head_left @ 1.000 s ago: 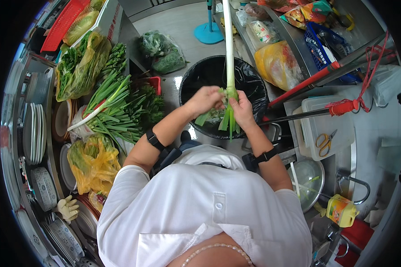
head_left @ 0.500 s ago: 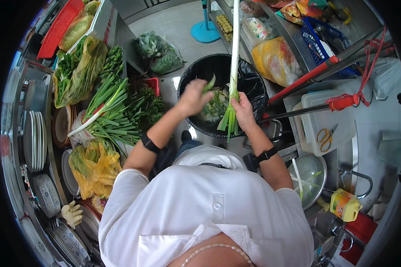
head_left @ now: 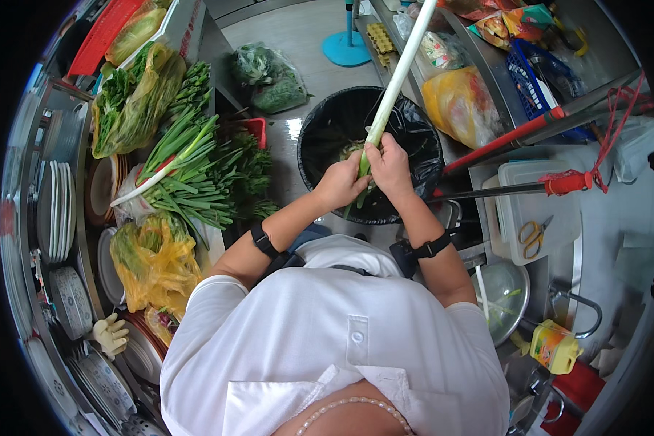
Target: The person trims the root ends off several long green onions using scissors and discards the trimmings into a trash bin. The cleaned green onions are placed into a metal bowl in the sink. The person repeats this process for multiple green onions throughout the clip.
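A long leek point(head_left: 401, 69), white stalk upward and green leaf end down, slants over a bin lined with a black bag point(head_left: 314, 138). My right hand point(head_left: 391, 167) is closed around its lower, pale green part. Just left of it, my left hand point(head_left: 341, 183) is closed on the green leaf end, its fingers partly hiding the leaves. Inside the bin, vegetable scraps point(head_left: 352, 149) show beyond my hands.
To the left lie a heap of green leafy stalks point(head_left: 196, 174), a yellow bag of greens point(head_left: 152, 265) and stacked plates point(head_left: 59, 211). On the right are red-ended poles point(head_left: 509, 138), scissors point(head_left: 534, 238) on a plastic container and a metal bowl point(head_left: 512, 305) holding a white stalk.
My left hand has come right and down from over the bin to the leek's leaf end; the green piece it held is out of sight. The leek now tilts right.
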A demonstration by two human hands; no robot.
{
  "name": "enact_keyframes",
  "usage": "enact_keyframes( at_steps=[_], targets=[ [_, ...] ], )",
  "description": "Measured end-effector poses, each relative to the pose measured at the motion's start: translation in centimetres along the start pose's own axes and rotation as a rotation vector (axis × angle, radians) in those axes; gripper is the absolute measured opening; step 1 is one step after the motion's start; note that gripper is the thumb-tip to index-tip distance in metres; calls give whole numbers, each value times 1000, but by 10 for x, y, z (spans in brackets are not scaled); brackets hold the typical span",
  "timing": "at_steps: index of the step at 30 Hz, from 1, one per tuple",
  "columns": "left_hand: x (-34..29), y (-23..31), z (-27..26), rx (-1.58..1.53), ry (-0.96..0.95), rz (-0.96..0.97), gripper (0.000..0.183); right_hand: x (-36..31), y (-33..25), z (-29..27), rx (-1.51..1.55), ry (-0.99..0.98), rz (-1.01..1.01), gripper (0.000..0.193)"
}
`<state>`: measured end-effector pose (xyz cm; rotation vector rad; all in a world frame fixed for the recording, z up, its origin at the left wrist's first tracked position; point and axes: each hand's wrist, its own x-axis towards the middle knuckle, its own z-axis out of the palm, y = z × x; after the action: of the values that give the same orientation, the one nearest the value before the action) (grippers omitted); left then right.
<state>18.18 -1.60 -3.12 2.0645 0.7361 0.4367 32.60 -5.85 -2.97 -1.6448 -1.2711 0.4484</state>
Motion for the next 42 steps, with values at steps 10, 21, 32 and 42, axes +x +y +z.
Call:
enact_keyframes(
  at_steps=[10,21,32,42],
  targets=[
    [-6,-1,-17,66,6,0,45,10,-9,4,-80,-54,-97,22],
    [-6,4,-40,-37,-1,47,30,10,-17,7,-141,-86,-86,31],
    [-6,12,-47,-161,-71,41,31,1,-33,11,-93,51,-188,22],
    [-9,-2,-66,-1016,-386,-138,43,6,-34,10,-274,126,-466,12]
  ],
)
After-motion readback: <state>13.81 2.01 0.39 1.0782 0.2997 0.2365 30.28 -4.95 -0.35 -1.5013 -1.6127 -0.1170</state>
